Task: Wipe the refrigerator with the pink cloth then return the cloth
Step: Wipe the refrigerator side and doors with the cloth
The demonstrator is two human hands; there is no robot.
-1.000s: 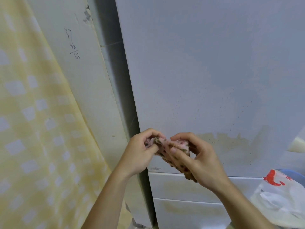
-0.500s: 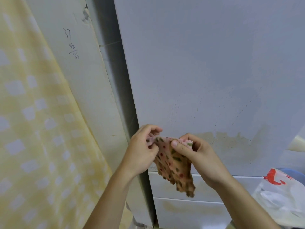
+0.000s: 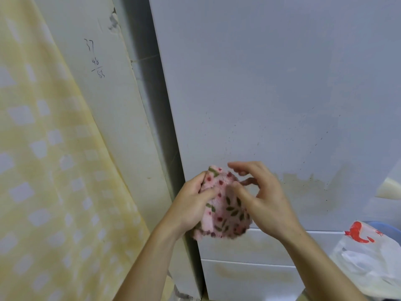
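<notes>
Small pink fleece cloth printed with red dots and green leaves [image 3: 223, 205]: nap soft and fuzzy, bunched into an uneven rounded wad, lower edge hanging loose and ragged. It is held in the air just in front of the lower left part of the refrigerator door, between both hands. Left hand [image 3: 191, 207] grips the cloth's left side, thumb laid across the front face, fingers curled round behind it. Right hand [image 3: 264, 198] is mostly open: fingers spread and half bent, slightly blurred, clear of the fabric; only the thumb touches the cloth's front. Tall pale grey-white refrigerator [image 3: 271, 94]: door face flat, smooth and matt, peppered with fine dark specks. A tan, ragged-edged stain band [image 3: 303, 183] runs across the door near its bottom edge, to the right of the hands. Below the door sits a white drawer panel [image 3: 249, 276], faintly yellowed. Left of the refrigerator, beyond a dark narrow gap, a cream painted wall [image 3: 121, 127] carries handwritten pencil numbers [image 3: 96, 59] and chipped paint near the top. Far left, a pale yellow checked fabric curtain [image 3: 43, 170] hangs in soft folds. Lower right, a crinkled translucent white plastic bag with red print [image 3: 368, 257] lies in front of a blue rounded rim [image 3: 383, 227].
</notes>
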